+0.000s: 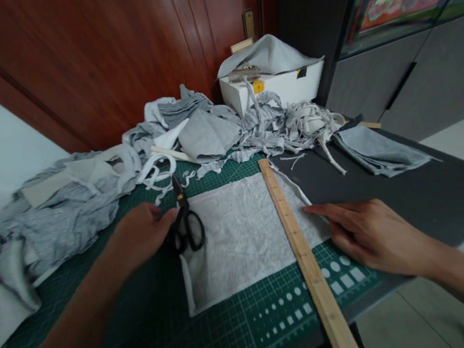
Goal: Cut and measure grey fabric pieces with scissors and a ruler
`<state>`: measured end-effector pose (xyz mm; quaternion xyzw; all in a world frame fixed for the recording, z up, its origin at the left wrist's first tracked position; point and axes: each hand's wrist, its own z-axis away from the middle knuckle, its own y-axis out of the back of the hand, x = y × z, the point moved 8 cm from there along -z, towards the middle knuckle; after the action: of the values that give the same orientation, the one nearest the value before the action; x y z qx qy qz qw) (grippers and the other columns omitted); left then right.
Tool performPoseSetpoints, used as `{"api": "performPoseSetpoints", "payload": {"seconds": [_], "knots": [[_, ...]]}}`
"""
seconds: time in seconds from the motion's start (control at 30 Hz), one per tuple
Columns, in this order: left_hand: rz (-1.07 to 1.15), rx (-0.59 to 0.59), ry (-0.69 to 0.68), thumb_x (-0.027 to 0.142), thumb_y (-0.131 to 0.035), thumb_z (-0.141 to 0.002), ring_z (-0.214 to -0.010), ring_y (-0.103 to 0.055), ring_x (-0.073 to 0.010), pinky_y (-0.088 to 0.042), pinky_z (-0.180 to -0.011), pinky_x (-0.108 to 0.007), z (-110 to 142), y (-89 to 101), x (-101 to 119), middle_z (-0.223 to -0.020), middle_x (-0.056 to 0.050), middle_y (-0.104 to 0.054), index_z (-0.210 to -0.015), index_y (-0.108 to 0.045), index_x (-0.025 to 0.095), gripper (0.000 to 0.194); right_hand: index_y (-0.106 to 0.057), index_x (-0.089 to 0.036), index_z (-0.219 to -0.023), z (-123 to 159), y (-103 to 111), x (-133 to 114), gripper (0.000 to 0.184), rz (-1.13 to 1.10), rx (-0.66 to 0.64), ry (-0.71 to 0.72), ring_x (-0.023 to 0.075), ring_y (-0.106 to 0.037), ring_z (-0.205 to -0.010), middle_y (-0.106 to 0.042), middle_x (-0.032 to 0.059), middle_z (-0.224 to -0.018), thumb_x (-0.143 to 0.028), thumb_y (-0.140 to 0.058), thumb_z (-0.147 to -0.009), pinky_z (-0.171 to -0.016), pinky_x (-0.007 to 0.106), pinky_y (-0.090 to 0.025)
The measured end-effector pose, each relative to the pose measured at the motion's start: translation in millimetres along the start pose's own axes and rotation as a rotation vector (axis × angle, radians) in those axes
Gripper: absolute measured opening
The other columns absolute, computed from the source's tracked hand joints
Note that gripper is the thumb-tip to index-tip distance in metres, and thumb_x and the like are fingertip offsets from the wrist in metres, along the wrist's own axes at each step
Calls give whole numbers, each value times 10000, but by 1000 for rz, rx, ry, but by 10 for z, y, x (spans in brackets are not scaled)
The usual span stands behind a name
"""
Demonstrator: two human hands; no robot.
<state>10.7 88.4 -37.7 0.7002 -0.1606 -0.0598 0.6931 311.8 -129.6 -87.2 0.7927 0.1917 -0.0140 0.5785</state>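
A flat grey rectangle of fabric (241, 236) lies on the green cutting mat (159, 334). A wooden ruler (306, 255) runs along the fabric's right edge, reaching past the table's front. My left hand (141, 235) is at the handles of black scissors (186, 223) lying at the fabric's left edge, with the fingers curled against the handles. My right hand (370, 235) rests flat just right of the ruler, fingers stretched out toward the fabric's right edge.
Heaps of grey fabric scraps (60, 215) and cut strips (281, 124) crowd the back and left of the table. A white box (271, 85) with cloth on it stands at the back. Folded grey pieces (377, 148) lie on the dark table surface at right.
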Motion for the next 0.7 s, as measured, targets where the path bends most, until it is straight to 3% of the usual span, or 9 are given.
{"api": "performPoseSetpoints", "payload": {"seconds": [0.1, 0.2, 0.33, 0.47, 0.57, 0.7], "knots": [[-64, -132, 59, 666, -537, -932, -730, -686, -247, -425, -618, -320, -108, -113, -48, -782, -80, -727, -815, -660, 174, 521, -633, -85, -1398, 13, -10, 11, 454, 8, 10, 20, 198, -726, -613, -821, 114, -912, -184, -456, -992, -585, 314, -494], [-31, -192, 31, 643, -551, -920, -680, -677, -239, -414, -613, -329, -181, -225, -1, -712, -75, -721, -701, -670, 201, 508, -634, -85, -1398, 8, -19, 18, 455, 15, 2, 20, 209, -737, -628, -818, 107, -909, -191, -455, -993, -599, 326, -503], [57, -175, 27, 543, -551, -914, -659, -675, -232, -418, -623, -330, -203, -242, 33, -680, -63, -709, -657, -677, 210, 439, -641, -79, -1388, -1, -24, 18, 454, 32, -17, 11, 228, -754, -665, -811, 108, -898, -186, -460, -987, -615, 337, -508], [105, -165, 31, 635, -624, -848, -653, -655, -226, -402, -605, -323, -238, -202, 54, -669, -52, -692, -633, -652, 209, 478, -650, -75, -1375, 6, -4, 1, 452, 52, 6, 25, 226, -746, -643, -812, 108, -880, -184, -458, -981, -608, 337, -499], [85, -233, -39, 615, -694, -814, -584, -557, -185, -347, -584, -313, -280, -223, 186, -569, -17, -578, -552, -580, 211, 495, -647, -78, -1373, 6, 5, -6, 450, 50, 15, 28, 207, -725, -611, -818, 107, -878, -184, -456, -979, -597, 321, -492], [82, -258, 16, 501, -724, -819, -594, -494, -158, -306, -584, -299, -291, -214, 282, -564, 13, -469, -505, -486, 210, 490, -644, -88, -1369, -9, 13, -12, 447, 41, 5, 12, 207, -734, -641, -820, 115, -909, -175, -456, -973, -620, 315, -490]]}}
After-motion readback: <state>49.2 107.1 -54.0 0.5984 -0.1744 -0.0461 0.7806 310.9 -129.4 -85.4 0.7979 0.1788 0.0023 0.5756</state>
